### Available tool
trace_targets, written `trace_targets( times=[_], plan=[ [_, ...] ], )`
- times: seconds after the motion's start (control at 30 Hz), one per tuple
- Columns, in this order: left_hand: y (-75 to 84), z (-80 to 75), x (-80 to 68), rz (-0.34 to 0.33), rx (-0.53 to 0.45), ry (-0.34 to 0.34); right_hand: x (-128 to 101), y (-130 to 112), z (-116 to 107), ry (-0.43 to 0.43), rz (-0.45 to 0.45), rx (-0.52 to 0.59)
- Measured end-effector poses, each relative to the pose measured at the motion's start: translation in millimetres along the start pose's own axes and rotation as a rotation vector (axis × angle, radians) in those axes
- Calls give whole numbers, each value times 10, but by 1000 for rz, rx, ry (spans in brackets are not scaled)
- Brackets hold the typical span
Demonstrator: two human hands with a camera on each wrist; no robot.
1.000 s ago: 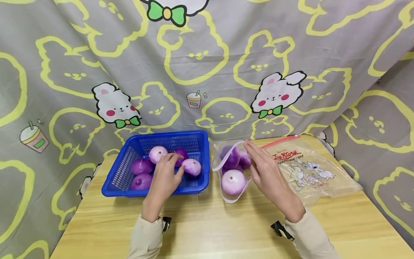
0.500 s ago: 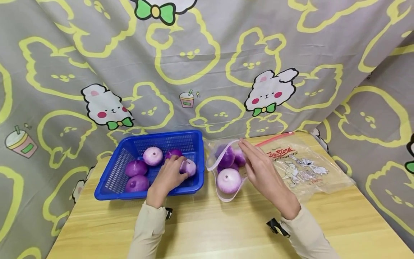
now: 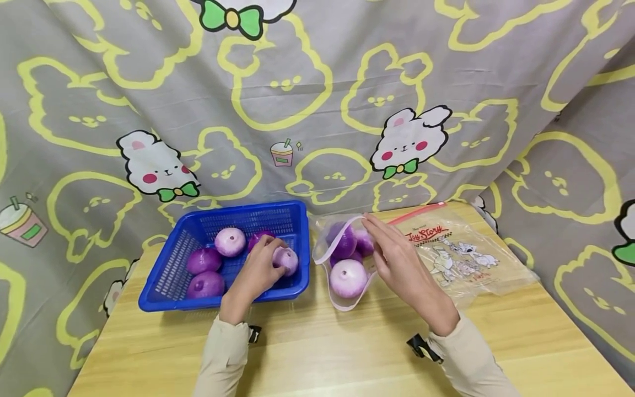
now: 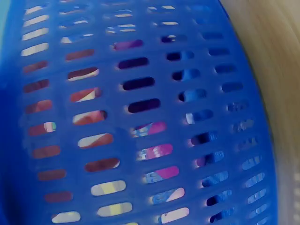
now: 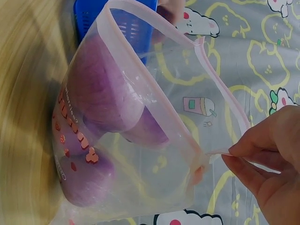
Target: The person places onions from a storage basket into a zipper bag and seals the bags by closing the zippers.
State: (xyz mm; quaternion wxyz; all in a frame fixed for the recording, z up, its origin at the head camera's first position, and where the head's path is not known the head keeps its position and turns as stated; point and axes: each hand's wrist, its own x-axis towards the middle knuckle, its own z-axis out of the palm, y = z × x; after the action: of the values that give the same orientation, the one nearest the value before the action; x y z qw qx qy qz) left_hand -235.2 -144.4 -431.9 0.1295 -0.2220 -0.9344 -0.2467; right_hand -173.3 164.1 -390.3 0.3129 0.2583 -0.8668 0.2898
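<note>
— Onions bagged so far?
— Three or so lay in the zip bag (image 3: pixel 347 264); my right hand (image 3: pixel 397 264) pinched its rim open.
— And the rest?
— My left hand (image 3: pixel 255 273) curled round one onion (image 3: pixel 286 260); four more sat in the blue basket (image 3: pixel 173 275) beyond.

Bag print: I read "Toy Story" in red script on the clear zip bag (image 3: pixel 461 248) lying at the far right part of the desk (image 3: pixel 347 353), in the head view.
Bag in the right wrist view: red marks show through the plastic (image 5: pixel 75 140), too turned for me to read.
Backdrop cloth (image 3: pixel 317 82): drawings only, no words I can read.
</note>
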Motion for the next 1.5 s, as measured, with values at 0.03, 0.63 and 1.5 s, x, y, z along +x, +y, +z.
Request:
trace_targets(
  times=[0.03,0.63,1.5],
  plan=[
    [-12,-3,-14,17,-12,27,1,-2,4,-2,1,0],
    [-10,-89,-56,136,-90,99,5,9,41,-3,-17,-7],
    [268,-324,-138,196,-85,145,6,25,39,1,-29,-4]
  ],
)
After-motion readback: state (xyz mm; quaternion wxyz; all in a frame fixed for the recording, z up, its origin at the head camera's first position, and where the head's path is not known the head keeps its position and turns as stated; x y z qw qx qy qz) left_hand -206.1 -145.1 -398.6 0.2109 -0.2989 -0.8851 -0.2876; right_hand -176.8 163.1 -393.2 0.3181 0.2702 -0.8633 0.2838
